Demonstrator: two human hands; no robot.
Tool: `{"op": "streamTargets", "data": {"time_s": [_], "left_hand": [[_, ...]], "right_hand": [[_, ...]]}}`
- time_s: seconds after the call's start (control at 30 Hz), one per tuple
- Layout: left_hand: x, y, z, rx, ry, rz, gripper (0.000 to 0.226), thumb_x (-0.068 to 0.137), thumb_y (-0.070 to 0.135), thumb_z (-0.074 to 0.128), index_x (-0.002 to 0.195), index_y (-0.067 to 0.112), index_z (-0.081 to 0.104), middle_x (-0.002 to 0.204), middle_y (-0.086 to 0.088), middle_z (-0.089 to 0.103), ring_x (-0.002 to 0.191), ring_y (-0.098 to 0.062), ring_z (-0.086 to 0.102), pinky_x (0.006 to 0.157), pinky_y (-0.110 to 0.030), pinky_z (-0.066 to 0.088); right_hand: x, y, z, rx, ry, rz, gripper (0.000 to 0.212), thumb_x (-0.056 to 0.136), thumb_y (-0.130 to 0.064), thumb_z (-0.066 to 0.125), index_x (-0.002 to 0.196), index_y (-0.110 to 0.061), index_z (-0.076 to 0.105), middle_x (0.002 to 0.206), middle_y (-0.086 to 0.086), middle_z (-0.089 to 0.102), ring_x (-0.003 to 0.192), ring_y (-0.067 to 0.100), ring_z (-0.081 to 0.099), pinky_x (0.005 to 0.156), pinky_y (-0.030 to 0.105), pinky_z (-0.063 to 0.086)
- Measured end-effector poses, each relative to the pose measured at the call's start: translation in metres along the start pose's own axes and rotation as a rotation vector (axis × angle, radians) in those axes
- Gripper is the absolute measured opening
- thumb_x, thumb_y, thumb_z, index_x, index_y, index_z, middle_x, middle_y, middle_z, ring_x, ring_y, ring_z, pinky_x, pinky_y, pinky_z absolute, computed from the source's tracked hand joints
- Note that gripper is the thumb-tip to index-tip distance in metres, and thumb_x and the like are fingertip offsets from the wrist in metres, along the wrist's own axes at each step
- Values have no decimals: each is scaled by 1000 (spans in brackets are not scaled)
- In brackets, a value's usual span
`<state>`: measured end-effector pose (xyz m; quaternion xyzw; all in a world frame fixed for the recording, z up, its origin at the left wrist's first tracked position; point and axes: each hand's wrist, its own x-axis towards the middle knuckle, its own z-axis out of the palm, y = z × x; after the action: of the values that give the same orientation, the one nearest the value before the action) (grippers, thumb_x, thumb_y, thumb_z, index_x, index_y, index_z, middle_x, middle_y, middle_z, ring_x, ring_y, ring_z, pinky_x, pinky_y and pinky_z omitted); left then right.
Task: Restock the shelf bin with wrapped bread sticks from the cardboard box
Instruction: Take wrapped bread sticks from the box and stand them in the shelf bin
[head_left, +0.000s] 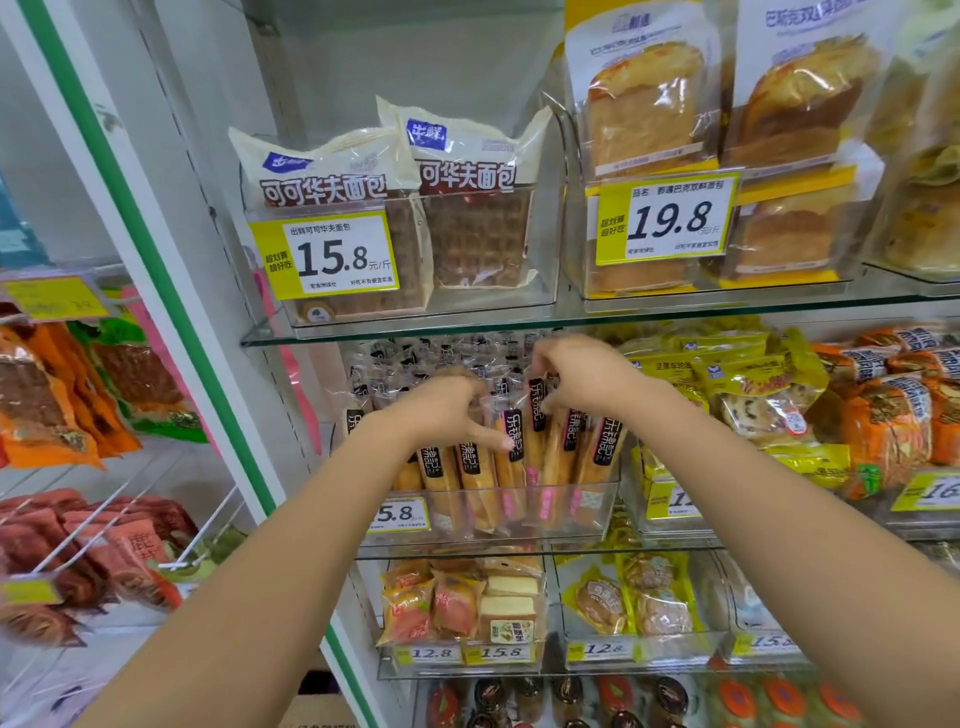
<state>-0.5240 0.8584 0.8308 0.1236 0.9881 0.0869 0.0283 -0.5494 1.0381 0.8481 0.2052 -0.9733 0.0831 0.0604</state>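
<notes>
Glass shelves (675, 306) of packed bread, with the clear shelf bin (592, 506) on the middle one.
Your left hand (441, 410) and right hand (576, 382) each pinch tops of bread sticks (480, 473) standing upright behind the bin's front edge.

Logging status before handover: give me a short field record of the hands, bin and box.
left hand: on wrapped bread sticks, grip unclear
right hand: fingers pinch stick wrapper tops
shelf bin: clear, middle shelf, sticks standing on end
cardboard box: not clearly in view
price tag: on bin front, left
</notes>
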Motion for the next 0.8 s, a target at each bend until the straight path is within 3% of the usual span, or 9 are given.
{"op": "streamTargets", "data": {"time_s": [0.07,0.17,0.37,0.47,0.5,0.6,0.67,0.73,0.8], "left_hand": [[0,5,3,34,18,-3,82,73,57,68,138,14,42,141,-8,44,126,-25,46,102,-36,42],[3,12,6,63,-6,-27,84,72,58,68,139,16,40,140,-10,44,125,-27,47,100,-37,43],[18,16,8,85,-41,-103,80,73,55,69,138,14,43,142,-12,40,127,-30,44,103,-42,42],[23,15,5,85,-84,-92,85,73,59,67,141,18,38,145,-11,37,129,-30,41,102,-39,41],[24,15,4,60,-95,-77,83,74,61,65,140,19,39,143,-10,41,126,-28,44,99,-36,43],[27,14,0,-25,-116,-32,76,75,57,67,138,20,43,141,-6,46,122,-25,49,93,-32,42],[29,15,-3,-67,-147,-14,73,74,51,71,135,20,46,141,-3,46,121,-23,48,91,-31,45],[32,13,-7,-95,-177,-10,61,73,48,73,125,23,53,130,1,52,108,-20,51,72,-27,47],[36,9,-8,-131,-184,-25,58,71,47,75,119,23,55,129,0,53,108,-21,51,73,-28,46]], "right_hand": [[-6,7,-4,-109,-95,76,61,70,-34,82,118,-11,52,110,6,60,99,24,57,74,30,45],[-6,11,-6,-180,-203,130,64,72,-39,80,119,-4,55,116,9,64,104,26,61,84,33,52],[-7,11,-5,-154,-355,79,68,70,-44,79,119,-4,57,108,7,62,97,26,58,74,30,46],[-5,11,4,-99,-364,5,38,71,-45,78,77,-18,52,76,-2,52,75,21,51,56,26,35],[-2,10,4,-90,-368,-24,41,71,-44,79,69,-20,46,69,-4,46,66,18,47,52,25,32],[5,10,-5,-51,-421,-118,31,70,-37,81,90,-19,66,75,-5,57,66,12,51,52,23,36],[10,9,-12,-40,-481,-122,41,70,-35,81,105,-20,68,89,-1,67,73,12,57,52,20,39],[16,4,-10,-80,-520,-110,49,68,-39,82,109,-16,66,97,1,70,80,16,60,59,22,45],[19,2,-3,-145,-517,-79,51,67,-47,80,97,-11,60,89,-3,64,83,20,58,68,27,46]]}}
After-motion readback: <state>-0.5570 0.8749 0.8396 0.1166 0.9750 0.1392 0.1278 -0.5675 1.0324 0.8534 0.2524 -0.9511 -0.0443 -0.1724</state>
